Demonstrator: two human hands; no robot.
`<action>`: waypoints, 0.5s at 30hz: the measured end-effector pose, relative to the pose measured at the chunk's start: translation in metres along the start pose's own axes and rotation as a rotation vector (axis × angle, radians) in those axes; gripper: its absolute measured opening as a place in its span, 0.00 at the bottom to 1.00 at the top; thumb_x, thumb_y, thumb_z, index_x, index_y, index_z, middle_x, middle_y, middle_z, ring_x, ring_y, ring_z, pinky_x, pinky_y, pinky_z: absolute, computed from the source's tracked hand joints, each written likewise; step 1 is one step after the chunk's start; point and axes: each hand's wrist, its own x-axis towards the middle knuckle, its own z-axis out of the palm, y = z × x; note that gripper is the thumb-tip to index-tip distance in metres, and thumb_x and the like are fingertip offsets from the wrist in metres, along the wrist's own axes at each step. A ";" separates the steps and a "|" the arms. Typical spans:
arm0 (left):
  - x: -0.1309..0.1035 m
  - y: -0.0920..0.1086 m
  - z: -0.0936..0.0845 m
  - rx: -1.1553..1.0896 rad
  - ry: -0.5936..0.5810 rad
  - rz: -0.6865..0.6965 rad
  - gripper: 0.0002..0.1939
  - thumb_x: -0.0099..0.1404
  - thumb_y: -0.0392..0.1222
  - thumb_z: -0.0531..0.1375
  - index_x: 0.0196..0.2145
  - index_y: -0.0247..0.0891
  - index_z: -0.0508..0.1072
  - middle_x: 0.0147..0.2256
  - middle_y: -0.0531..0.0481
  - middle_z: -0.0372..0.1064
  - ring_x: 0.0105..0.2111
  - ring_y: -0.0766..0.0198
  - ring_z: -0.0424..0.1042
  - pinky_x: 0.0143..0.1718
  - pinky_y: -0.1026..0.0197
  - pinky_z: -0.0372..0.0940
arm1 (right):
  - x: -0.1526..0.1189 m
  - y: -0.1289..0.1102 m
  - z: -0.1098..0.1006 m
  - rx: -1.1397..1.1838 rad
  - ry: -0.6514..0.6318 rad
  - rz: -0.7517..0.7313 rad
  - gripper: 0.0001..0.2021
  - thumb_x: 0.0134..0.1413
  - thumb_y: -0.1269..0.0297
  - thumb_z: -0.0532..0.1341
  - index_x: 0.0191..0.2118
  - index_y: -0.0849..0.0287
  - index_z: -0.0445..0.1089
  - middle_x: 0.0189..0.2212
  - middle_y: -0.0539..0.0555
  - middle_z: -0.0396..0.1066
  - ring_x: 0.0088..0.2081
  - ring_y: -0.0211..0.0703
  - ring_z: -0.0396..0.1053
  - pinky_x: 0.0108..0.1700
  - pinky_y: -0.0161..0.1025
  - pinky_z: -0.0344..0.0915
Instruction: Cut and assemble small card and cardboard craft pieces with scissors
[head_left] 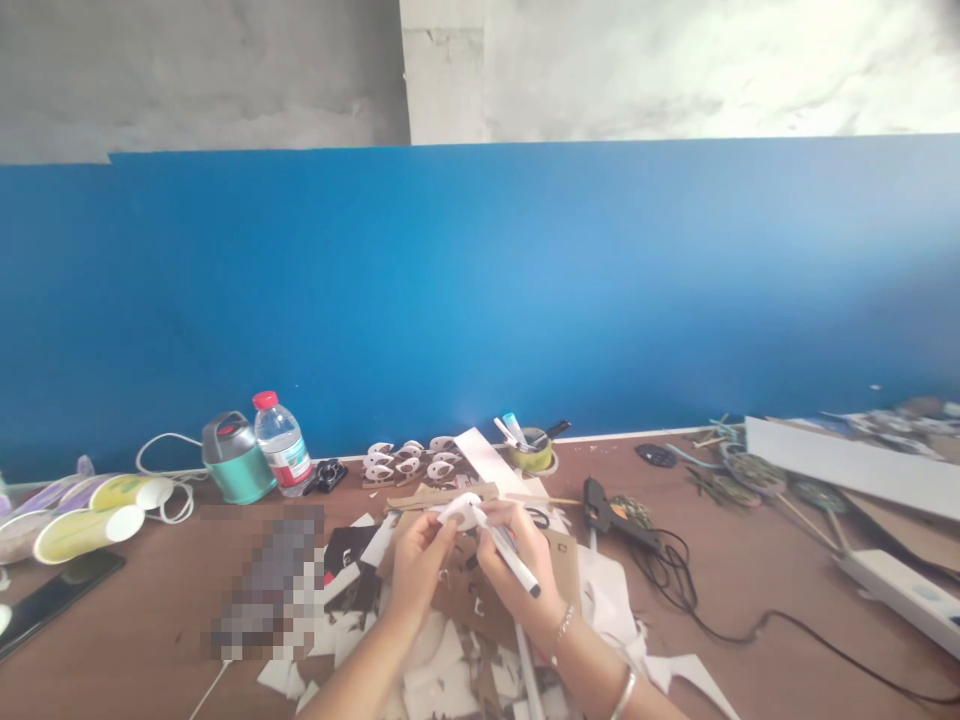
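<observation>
Centrally, above brown table (750, 570), right hand (531, 545) grips white pen (517, 568); left hand (421, 550) pinches small white piece (459, 508) at pen's front end. Pen probably light, stiff, smooth; hold by barrel near front. Piece likely light, thin, easily creased; take by edge. Counts: one glue gun (598, 507), one pen, one held piece, about six white cutouts (379, 471) behind.
</observation>
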 end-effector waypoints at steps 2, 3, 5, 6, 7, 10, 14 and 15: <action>0.000 0.001 0.000 -0.012 -0.002 -0.009 0.16 0.51 0.53 0.67 0.30 0.37 0.74 0.26 0.51 0.74 0.27 0.61 0.71 0.27 0.66 0.62 | 0.000 0.001 0.000 -0.003 0.003 -0.015 0.03 0.49 0.70 0.56 0.31 0.54 0.63 0.39 0.56 0.75 0.43 0.49 0.73 0.42 0.44 0.69; -0.001 0.001 0.001 -0.013 0.000 -0.013 0.16 0.51 0.53 0.67 0.30 0.38 0.74 0.27 0.51 0.74 0.28 0.61 0.72 0.28 0.65 0.62 | 0.001 0.001 0.000 -0.003 0.005 -0.019 0.03 0.49 0.70 0.56 0.31 0.54 0.63 0.39 0.56 0.75 0.43 0.49 0.73 0.42 0.44 0.69; -0.001 0.002 0.001 -0.007 0.008 -0.012 0.16 0.50 0.53 0.67 0.30 0.37 0.74 0.27 0.50 0.75 0.29 0.60 0.72 0.28 0.65 0.63 | 0.001 0.002 0.001 -0.007 0.013 -0.022 0.04 0.49 0.70 0.56 0.31 0.54 0.62 0.38 0.56 0.75 0.43 0.49 0.73 0.42 0.44 0.69; -0.001 0.002 0.001 -0.002 0.012 -0.009 0.16 0.50 0.53 0.67 0.30 0.37 0.74 0.27 0.50 0.75 0.29 0.59 0.72 0.28 0.65 0.63 | 0.001 0.003 0.001 -0.011 0.014 -0.021 0.04 0.49 0.70 0.56 0.31 0.54 0.62 0.38 0.56 0.75 0.43 0.49 0.73 0.42 0.44 0.69; -0.001 0.003 0.001 0.002 0.015 -0.004 0.16 0.50 0.53 0.67 0.30 0.37 0.74 0.27 0.50 0.75 0.29 0.59 0.73 0.28 0.65 0.63 | 0.000 0.003 0.001 -0.015 0.015 -0.018 0.04 0.48 0.70 0.56 0.30 0.54 0.62 0.38 0.56 0.75 0.42 0.48 0.73 0.42 0.44 0.69; -0.001 0.003 0.002 0.012 0.018 0.001 0.17 0.51 0.53 0.67 0.29 0.37 0.74 0.26 0.50 0.74 0.28 0.60 0.72 0.27 0.65 0.63 | 0.000 0.003 0.002 -0.020 0.005 -0.008 0.04 0.48 0.70 0.56 0.30 0.54 0.61 0.38 0.56 0.75 0.42 0.49 0.73 0.42 0.44 0.69; -0.001 0.003 0.001 0.013 0.002 0.001 0.16 0.52 0.53 0.67 0.30 0.37 0.74 0.27 0.50 0.75 0.29 0.60 0.72 0.29 0.65 0.63 | 0.000 0.002 0.001 0.000 -0.005 0.020 0.04 0.48 0.70 0.55 0.30 0.54 0.60 0.39 0.56 0.74 0.43 0.49 0.72 0.43 0.45 0.69; -0.001 0.003 0.001 0.012 0.001 0.001 0.15 0.52 0.52 0.67 0.30 0.37 0.74 0.27 0.49 0.75 0.30 0.60 0.73 0.29 0.65 0.63 | 0.000 0.002 0.001 0.005 -0.004 0.028 0.04 0.48 0.70 0.55 0.30 0.54 0.60 0.39 0.56 0.74 0.43 0.49 0.72 0.43 0.45 0.69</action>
